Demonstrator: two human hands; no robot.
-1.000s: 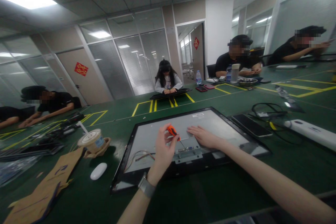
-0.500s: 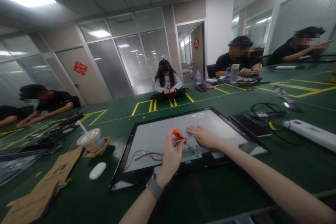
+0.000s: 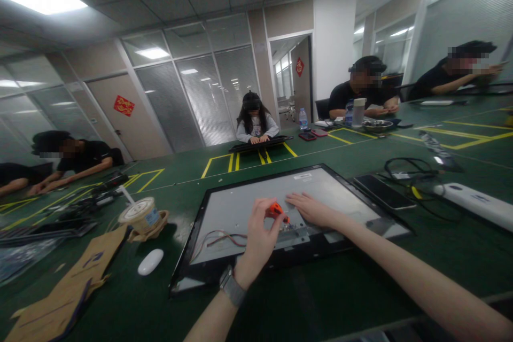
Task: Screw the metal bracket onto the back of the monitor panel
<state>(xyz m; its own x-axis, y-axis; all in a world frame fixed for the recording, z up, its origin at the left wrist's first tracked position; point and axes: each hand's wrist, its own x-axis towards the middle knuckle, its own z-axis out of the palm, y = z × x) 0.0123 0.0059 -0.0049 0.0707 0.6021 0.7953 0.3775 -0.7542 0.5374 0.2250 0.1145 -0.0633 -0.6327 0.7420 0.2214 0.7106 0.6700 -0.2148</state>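
Hands: left hand (image 3: 260, 230) pinching orange screwdriver (image 3: 276, 209); right hand (image 3: 311, 209) flat on display panel (image 3: 234, 204), grasping nothing | Location: display panel lying on green desk (image 3: 184, 168) | Handling, judged from where I stand: stiff, likely fragile, hold opposite edges; screwdriver light, by handle

The green table (image 3: 332, 291) before me carries a black-edged panel (image 3: 230, 208); to my left lie a cardboard cup holder (image 3: 161, 222), a white oval case (image 3: 150, 262) and a brown paper bag (image 3: 76, 275), to my right a dark phone (image 3: 383, 191), a black cable (image 3: 420, 173) and a long white device (image 3: 481, 206)
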